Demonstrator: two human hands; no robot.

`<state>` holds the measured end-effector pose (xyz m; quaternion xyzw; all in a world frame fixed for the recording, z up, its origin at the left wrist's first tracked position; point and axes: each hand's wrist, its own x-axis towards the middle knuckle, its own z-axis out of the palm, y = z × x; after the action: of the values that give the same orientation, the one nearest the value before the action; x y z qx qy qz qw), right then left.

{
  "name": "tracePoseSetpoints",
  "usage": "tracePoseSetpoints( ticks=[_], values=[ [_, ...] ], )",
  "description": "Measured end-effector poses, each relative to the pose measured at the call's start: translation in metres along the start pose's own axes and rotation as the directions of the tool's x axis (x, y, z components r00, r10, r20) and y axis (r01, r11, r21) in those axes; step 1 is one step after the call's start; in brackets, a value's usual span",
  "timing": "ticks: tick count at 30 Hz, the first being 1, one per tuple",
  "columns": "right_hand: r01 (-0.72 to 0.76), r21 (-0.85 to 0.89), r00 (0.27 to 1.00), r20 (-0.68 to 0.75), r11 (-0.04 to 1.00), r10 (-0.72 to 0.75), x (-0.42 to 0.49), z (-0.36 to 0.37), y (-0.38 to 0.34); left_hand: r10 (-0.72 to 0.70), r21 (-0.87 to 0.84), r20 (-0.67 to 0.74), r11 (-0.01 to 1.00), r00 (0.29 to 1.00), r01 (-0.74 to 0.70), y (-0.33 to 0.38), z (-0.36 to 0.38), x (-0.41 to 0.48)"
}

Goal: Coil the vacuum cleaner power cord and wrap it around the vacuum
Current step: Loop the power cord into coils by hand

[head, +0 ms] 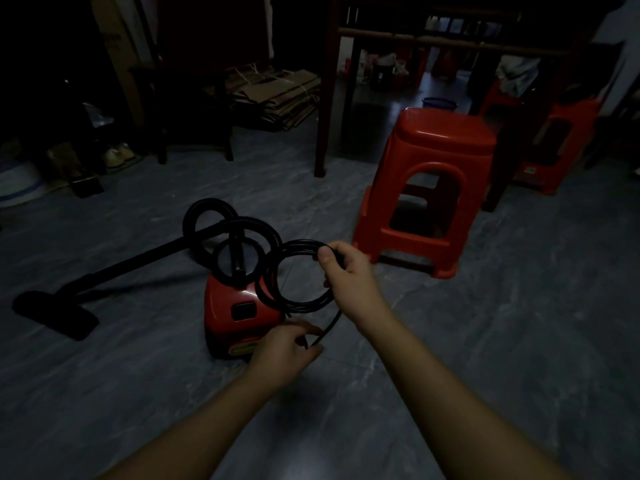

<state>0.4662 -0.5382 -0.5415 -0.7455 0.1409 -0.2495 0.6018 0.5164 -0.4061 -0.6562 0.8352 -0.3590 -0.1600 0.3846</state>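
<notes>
Power cord (300, 306) hangs as a bundle of several black loops in the air, just above the right near side of the red vacuum (235, 317), which stands on the grey floor (485, 341). The right hand (346, 271) grips the loops at their upper right, fingers and thumb curled round the whole bundle. A single loose strand runs down from the coil to the left hand (287, 348), whose fingers curl about it; that hand is blurred, so the exact pinch is hard to read.

The step in hand looks like adding another loop. To do it well, the left hand should feed the strand up to the right in a loop the same size as the others and lay it flat beside them without twisting it. The right hand should loosen only enough to take the new turn, or the bundle may spring apart.

The cord is thin, round and black, stiff enough to hold a neat open ring. Where its far end runs cannot be seen. On top of the vacuum the thicker black hose (207, 206) lies in its own curls, to the left of the coil.
</notes>
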Motion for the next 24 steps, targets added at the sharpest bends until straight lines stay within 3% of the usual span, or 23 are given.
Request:
tracePoseSetpoints(
  ticks=[9,15,24],
  values=[
    [0.016,-0.067,1.000,-0.013,0.998,-0.017,0.002,-0.005,0.007,-0.053,-0.030,-0.032,0.998,0.998,0.052,-0.003,-0.007,-0.001],
    [-0.007,-0.111,0.998,-0.069,0.994,-0.001,0.006,-0.013,0.019,0.024,-0.061,-0.084,0.998,0.996,-0.029,-0.009,-0.019,-0.004],
    [-0.006,-0.187,0.996,-0.093,0.982,-0.011,0.009,-0.017,0.030,0.020,-0.205,-0.138,0.977,0.990,-0.049,-0.003,-0.047,-0.005]
  ],
)
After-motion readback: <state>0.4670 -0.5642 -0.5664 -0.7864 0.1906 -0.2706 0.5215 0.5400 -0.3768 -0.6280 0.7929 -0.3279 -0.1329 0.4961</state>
